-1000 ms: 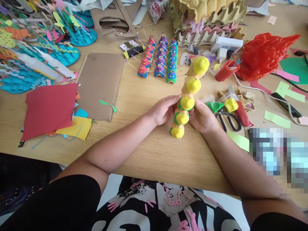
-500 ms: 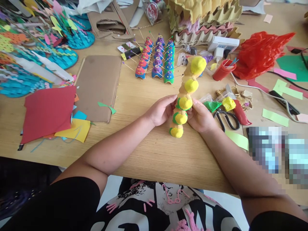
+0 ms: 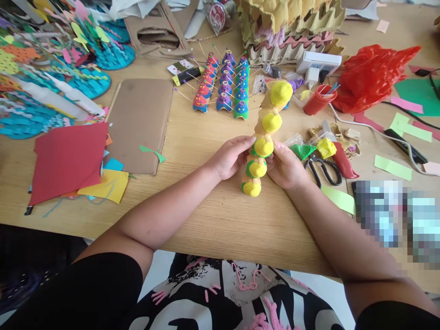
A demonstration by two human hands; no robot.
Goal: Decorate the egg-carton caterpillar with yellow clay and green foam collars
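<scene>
Between my hands is an egg carton strip [image 3: 264, 147], a row of several bumps capped with yellow clay, with green clay round the edges of the nearer ones. My left hand [image 3: 233, 158] grips its left side near the middle, thumb on top. My right hand [image 3: 287, 166] pinches the right side at about the same height. The fingertips behind the strip are hidden. Beyond it stand three decorated strips: a red and blue one [image 3: 205, 87], a purple one [image 3: 224, 87] and a green and blue one [image 3: 241, 89], with pins sticking out.
Right of my hands lie black-handled scissors [image 3: 323, 169], green clay [image 3: 303, 151], yellow clay [image 3: 326, 148] and a red cup [image 3: 319, 100]. Egg trays [image 3: 292, 27] are stacked at the back. On the left are cardboard [image 3: 140, 123] and red paper [image 3: 70, 160].
My left thumb has slid slightly right and up along the strip's edge. The strip has shifted very slightly left; both hands still hold it.
</scene>
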